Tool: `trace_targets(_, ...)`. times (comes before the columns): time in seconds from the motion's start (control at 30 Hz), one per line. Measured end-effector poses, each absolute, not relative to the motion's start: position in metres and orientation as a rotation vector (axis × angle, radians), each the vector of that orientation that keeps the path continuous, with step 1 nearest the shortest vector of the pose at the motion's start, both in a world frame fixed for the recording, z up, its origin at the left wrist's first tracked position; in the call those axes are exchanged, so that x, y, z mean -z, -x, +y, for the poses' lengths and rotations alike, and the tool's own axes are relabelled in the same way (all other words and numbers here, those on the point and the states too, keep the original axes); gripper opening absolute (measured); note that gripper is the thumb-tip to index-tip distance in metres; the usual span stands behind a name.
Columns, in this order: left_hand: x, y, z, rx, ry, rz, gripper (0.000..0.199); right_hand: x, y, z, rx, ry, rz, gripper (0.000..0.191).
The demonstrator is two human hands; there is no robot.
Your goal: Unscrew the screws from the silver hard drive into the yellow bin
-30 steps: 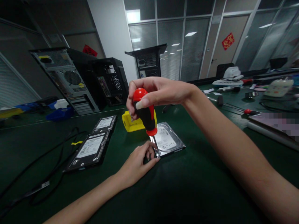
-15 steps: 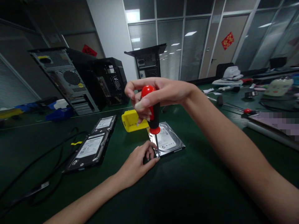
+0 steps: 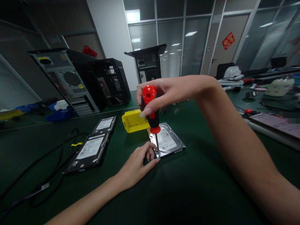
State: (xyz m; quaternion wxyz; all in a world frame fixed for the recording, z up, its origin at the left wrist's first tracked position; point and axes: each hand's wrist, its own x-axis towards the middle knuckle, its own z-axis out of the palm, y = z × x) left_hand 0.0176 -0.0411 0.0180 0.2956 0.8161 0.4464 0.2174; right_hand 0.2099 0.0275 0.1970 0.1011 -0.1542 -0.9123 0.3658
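Observation:
A silver hard drive [image 3: 167, 139] lies label up on the green table. My right hand [image 3: 159, 95] is wrapped round the red and black handle of a screwdriver [image 3: 154, 120] from above. The screwdriver stands nearly upright, its tip on the near left corner of the drive. At that same corner my left hand [image 3: 140, 159] grips the drive's edge, thumb and index finger on either side of the tip. The screw under the tip is too small to make out. Just behind the drive sits a yellow bin [image 3: 133, 122], partly hidden by the right hand and screwdriver.
Two more hard drives [image 3: 90, 150] lie to the left, beside black cables [image 3: 58, 156]. Computer cases [image 3: 77, 81] stand at the back. On the right are a red-handled tool [image 3: 249, 111], a pinkish flat panel [image 3: 276, 125] and a clear jar [image 3: 280, 87].
My right hand has turned about the screwdriver handle, with the wrist swinging up and to the right and the fingers closing in. The left hand and the drive have stayed put.

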Motion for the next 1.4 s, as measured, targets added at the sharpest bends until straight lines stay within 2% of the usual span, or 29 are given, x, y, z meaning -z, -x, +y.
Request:
trace_targets(0.23,-0.019,-0.018,-0.04,-0.563,-2.168,1.192,0.019,-0.197,-0.217,0.029,-0.939,0.359,-2.642,0.045)
trace_targets(0.4,-0.019,-0.017,-0.041,-0.571,-2.153,1.188,0.024,-0.201,-0.227,0.028,-0.849,0.387,-2.413,0.031)
trace_targets(0.63,-0.023,-0.016,-0.04,-0.632,-2.036,1.16,0.028,-0.195,-0.234,0.046,-0.78,0.387,-2.118,0.032)
trace_targets(0.83,-0.019,0.01,-0.01,-1.065,-1.886,1.514,0.027,-0.189,-0.23,0.061,-0.579,0.551,-2.119,0.024)
trace_targets(0.9,-0.02,0.024,0.004,-1.302,-1.895,1.674,0.032,-0.188,-0.229,0.065,-0.506,0.586,-2.167,0.027)
trace_targets(1.0,-0.028,0.041,0.023,-1.439,-1.947,1.85,0.043,-0.187,-0.228,0.069,-0.41,0.634,-2.219,0.03)
trace_targets(1.17,-0.036,0.048,0.052,-1.253,-2.0,1.924,0.052,-0.186,-0.226,0.069,-0.25,0.702,-2.248,0.028)
trace_targets(1.4,-0.022,0.047,0.078,-1.201,-1.979,1.905,0.038,-0.186,-0.231,0.071,-0.235,0.742,-2.256,0.031)
